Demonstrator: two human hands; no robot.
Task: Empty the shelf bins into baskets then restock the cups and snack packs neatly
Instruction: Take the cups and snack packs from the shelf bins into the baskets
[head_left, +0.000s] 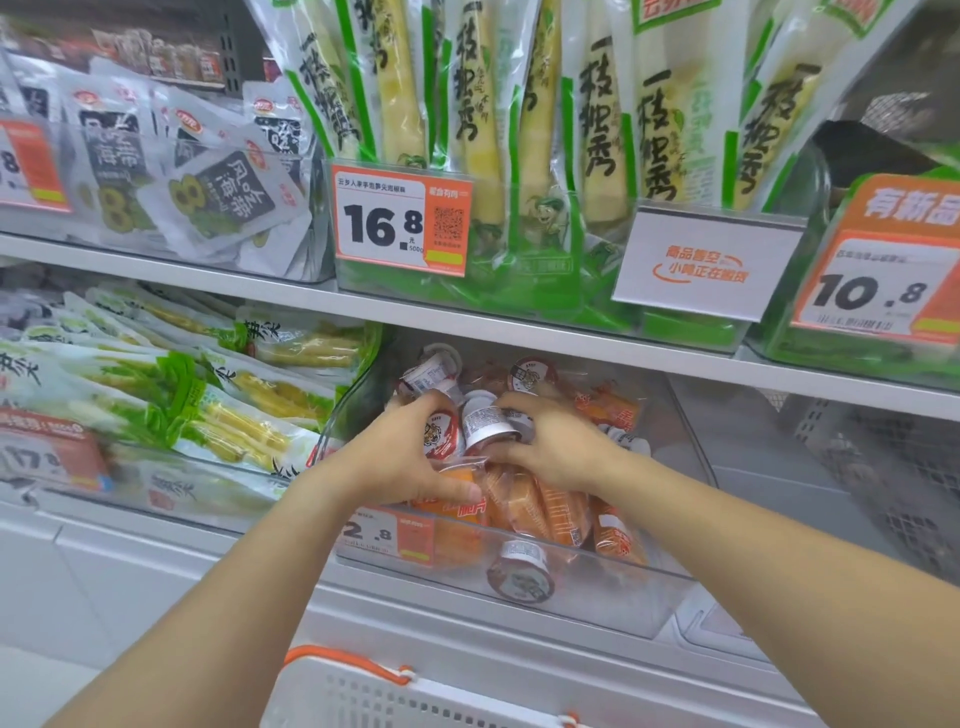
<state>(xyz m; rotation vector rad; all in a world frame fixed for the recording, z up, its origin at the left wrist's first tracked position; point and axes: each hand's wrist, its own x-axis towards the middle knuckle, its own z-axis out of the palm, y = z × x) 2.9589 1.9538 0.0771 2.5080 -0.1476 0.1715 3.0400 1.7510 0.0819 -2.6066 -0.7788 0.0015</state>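
Both hands are in the clear bin (519, 571) at frame centre. The left hand (410, 462) curls round a tiger-print cup (441, 434); the right hand (550, 447) clutches a white-labelled cup (485, 423). Best lift the two together, upright, clear of the orange packs (540, 506) beneath, then down into the basket (363, 691) at the bottom edge.

Both forearms are bare, with no sleeves, down to left hand (410, 457) and right hand (550, 447).

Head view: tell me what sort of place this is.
Most likely a snack aisle in a supermarket or convenience store: printed price tags clipped to clear shelf bins, rows of packaged bamboo shoots, and a shopping basket below the hands.
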